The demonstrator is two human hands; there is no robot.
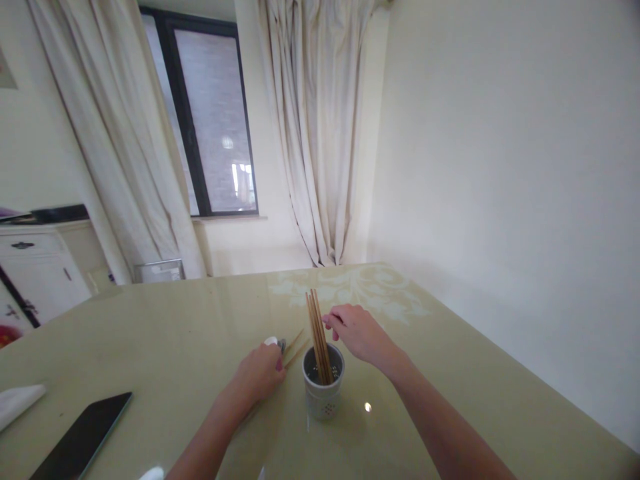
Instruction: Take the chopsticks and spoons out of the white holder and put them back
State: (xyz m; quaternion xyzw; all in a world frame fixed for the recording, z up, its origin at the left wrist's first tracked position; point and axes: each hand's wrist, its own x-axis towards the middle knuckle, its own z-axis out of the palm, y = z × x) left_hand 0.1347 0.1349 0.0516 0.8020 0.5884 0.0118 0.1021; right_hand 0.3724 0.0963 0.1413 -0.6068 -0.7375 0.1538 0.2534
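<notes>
Several brown wooden chopsticks (319,337) stand in a bunch, tilted slightly left, inside a light grey utensil holder (323,403) with small holes. Close to their right side is my right hand (357,331), its fingers loosely bent and a little apart. I see nothing held in it; whether a fingertip touches the bunch is unclear. My left hand (259,375) is low over the table, left of the holder, with fingers curled around loose chopsticks (296,353) whose ends stick out beyond it. A white spoon (271,341) and a metal piece (281,345) show just past its knuckles.
The pale green table (200,340) reaches back to a curtain (320,133) and a window. A black tablet-like slab (83,437) and a white item (20,403) lie at the left. A wall (510,167) runs along the table's right edge.
</notes>
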